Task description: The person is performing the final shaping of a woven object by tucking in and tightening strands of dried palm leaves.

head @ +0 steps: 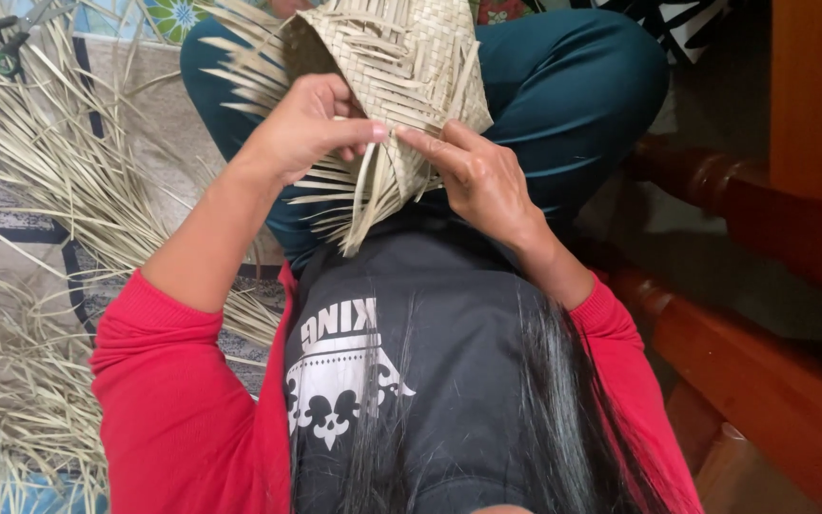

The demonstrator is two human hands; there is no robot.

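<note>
Woven palm-leaf piece (401, 67) pinched between left hand (306, 124) and right hand (482, 176).

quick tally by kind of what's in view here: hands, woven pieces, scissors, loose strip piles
hands: 2, the left hand and the right hand, both gripping the woven piece
woven palm-strip piece: 1
scissors: 1 pair, green-handled, on the mat at top left
loose strip pile: 1 spread on the floor
total: 5

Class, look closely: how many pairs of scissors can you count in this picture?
1. The pair of scissors, with green handles, lies at the top left corner among the dry leaf strips on the floor. More could be hidden under the strips.
</note>
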